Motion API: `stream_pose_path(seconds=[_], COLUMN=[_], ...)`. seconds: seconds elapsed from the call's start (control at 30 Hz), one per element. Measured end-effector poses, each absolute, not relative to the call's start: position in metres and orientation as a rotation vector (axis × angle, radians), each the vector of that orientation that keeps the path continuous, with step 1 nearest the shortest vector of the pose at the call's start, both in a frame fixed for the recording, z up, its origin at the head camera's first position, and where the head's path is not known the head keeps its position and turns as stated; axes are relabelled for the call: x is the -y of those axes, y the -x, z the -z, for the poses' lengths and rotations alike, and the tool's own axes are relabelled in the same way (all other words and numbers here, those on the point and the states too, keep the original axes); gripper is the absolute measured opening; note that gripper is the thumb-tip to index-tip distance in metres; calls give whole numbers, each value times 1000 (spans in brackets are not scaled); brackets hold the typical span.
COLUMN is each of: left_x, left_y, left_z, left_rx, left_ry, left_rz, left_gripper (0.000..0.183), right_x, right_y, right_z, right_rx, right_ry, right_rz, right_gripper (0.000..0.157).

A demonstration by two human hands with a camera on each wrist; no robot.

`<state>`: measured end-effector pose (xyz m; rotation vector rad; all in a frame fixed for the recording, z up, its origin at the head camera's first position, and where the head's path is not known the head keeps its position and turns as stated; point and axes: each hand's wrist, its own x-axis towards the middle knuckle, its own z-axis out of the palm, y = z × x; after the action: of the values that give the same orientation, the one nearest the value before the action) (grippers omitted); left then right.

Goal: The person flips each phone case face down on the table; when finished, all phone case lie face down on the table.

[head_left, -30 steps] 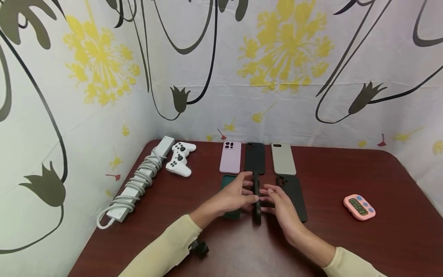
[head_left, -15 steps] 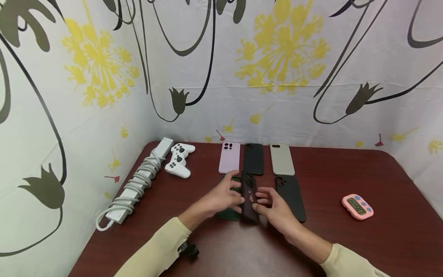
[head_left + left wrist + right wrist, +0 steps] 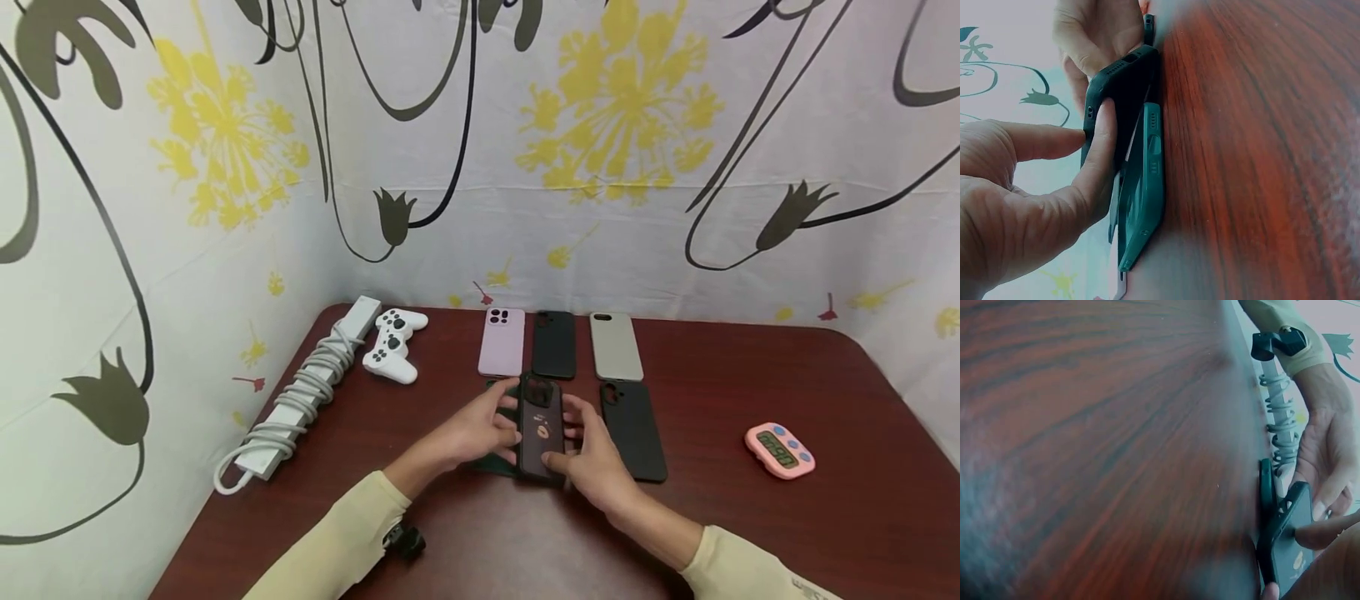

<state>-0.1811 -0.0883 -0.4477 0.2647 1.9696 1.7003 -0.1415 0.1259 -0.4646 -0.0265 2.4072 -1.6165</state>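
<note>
Both hands hold a black phone case [image 3: 541,433] with a small orange print, its camera cutout toward the back. My left hand [image 3: 480,427] pinches its left edge; in the left wrist view a finger lies against the case's dark face. My right hand [image 3: 600,467] grips the right side, thumb on the printed face and fingers at the edge. Tilted and raised in the wrist views, the case partly covers a dark green phone case [image 3: 1150,169] on the table. Right of the hands lies another black phone case [image 3: 633,432].
Behind the hands lie a lilac phone case [image 3: 501,343], a dark phone case [image 3: 554,346] and a beige one [image 3: 617,347]. At left are a cord-wrapped power strip [image 3: 311,383] and a white game controller [image 3: 393,346]. A pink timer [image 3: 780,451] sits at right on the table [image 3: 750,367].
The held phone case has turned from edge-on to show its printed face, and has shifted slightly left. The right thumb has come onto that face. The left hand has moved slightly left.
</note>
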Motion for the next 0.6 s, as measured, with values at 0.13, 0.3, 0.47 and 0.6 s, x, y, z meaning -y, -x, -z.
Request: stream_pose_path(seconds=[0.13, 0.3, 0.47, 0.6], left_x=[86, 82, 73, 67], left_y=[182, 183, 184, 186], left_z=[448, 449, 451, 450], left_rx=[-1974, -2004, -2030, -2043], left_ry=[-275, -260, -245, -261], left_rz=[-1685, -1663, -1616, -1590], left_gripper=[83, 78, 76, 74], right_x=[-128, -134, -141, -145], right_y=[140, 140, 140, 140], right_z=[465, 463, 458, 453], right_rx=[-2398, -2381, -2425, -2471], right_ry=[-34, -73, -78, -78], right_rz=[1671, 1715, 1719, 1657], right_gripper=[89, 84, 81, 80])
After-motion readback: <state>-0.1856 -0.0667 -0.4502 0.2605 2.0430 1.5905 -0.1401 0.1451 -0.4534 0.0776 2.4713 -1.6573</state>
